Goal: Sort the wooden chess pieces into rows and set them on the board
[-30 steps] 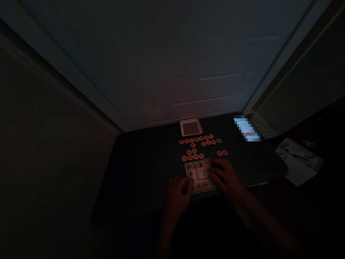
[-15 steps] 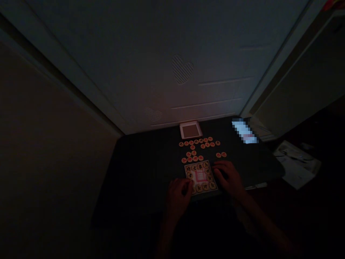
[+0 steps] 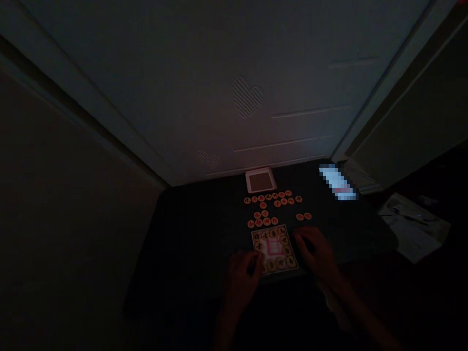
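A square paper sheet (image 3: pixel 274 247) with a pink square printed in its middle lies near the table's front edge. Round Chinese chess pieces with dark characters, among them one at the front right corner (image 3: pixel 291 262), line its border. My left hand (image 3: pixel 243 270) is at the sheet's left edge, thumb and fingertips closed over a Chinese chess piece that they mostly cover. Just right of the sheet rests my right hand (image 3: pixel 316 251), fingers loosely bent, thumb apart, and nothing visible in it. Dim light blurs the fingertips.
Several red-marked pieces (image 3: pixel 266 222) stand in loose rows behind the sheet on the dark table (image 3: pixel 190 234). A shallow white-rimmed box (image 3: pixel 248 181) sits against the white door (image 3: pixel 175 97). At the back right lies a bright pixelated object (image 3: pixel 338 183). Papers (image 3: pixel 417 231) lie beyond the right edge.
The whole view has shifted slightly, so the table sits a little lower in it. Both hands keep their places beside the sheet, and the pieces look unmoved.
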Demonstrator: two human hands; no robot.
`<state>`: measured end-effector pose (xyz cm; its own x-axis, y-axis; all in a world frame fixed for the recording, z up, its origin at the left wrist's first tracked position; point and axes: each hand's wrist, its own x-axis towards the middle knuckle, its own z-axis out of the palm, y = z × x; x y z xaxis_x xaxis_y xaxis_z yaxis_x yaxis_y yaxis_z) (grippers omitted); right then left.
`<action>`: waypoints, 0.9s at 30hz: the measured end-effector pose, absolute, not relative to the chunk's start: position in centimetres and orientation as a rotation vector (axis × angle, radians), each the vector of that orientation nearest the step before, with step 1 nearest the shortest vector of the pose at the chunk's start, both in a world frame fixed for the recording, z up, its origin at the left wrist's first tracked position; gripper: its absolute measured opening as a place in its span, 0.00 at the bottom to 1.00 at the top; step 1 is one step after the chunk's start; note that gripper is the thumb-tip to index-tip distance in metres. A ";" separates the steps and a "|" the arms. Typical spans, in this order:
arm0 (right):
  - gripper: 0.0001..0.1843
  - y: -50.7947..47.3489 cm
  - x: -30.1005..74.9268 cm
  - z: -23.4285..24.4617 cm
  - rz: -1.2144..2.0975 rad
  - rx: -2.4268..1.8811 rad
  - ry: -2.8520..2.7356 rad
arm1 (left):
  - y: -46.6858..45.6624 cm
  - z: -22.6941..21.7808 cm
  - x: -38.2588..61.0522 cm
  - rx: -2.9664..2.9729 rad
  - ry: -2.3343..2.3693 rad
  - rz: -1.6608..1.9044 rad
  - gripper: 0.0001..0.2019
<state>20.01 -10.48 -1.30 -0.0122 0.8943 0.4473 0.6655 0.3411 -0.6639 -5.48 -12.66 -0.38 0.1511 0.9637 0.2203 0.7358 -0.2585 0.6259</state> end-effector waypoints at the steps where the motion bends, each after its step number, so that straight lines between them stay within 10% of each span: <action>1: 0.08 -10.5 20.0 -1.2 0.335 -1.397 -1.739 | -12.7 -0.3 -5.5 2.063 1.628 0.837 0.06; 27: 0.10 -10.7 19.6 -1.0 0.338 -1.410 -1.643 | -12.8 -0.8 -5.7 1.723 1.742 0.875 0.19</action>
